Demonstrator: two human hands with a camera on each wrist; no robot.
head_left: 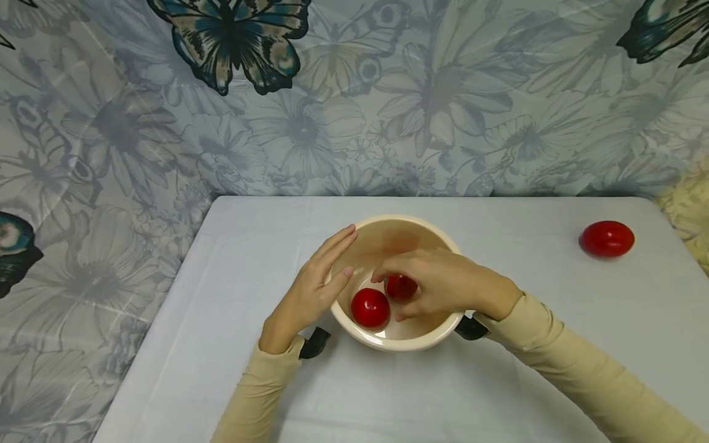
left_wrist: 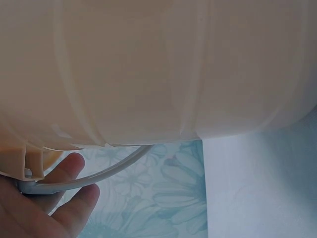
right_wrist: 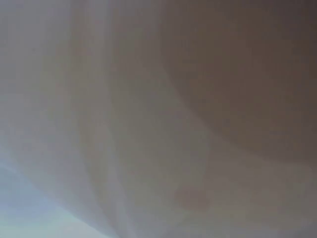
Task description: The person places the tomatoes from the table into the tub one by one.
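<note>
A cream bucket [head_left: 396,346] stands on the table. Two glossy red balls, tomato-like in look, lie inside it: a nearer ball [head_left: 370,309] in plain sight, and a farther ball [head_left: 400,287] partly covered by my right hand [head_left: 443,280]. That hand reaches over the bucket's right rim, its thumb and fingers spread wide about the farther ball. My left hand [head_left: 307,292] rests along the left rim with fairly straight fingers. The left wrist view shows its fingers [left_wrist: 74,210] beside the bucket's grey carrying handle [left_wrist: 94,179]. Blur hides the fingers in the right wrist view.
A third red ball [head_left: 607,239] lies on the white-covered table [head_left: 554,369] near the far right corner. Black pieces [head_left: 314,343] sit at both wrists. Behind the table hangs a grey-blue cloth [head_left: 354,123] with flowers and butterflies.
</note>
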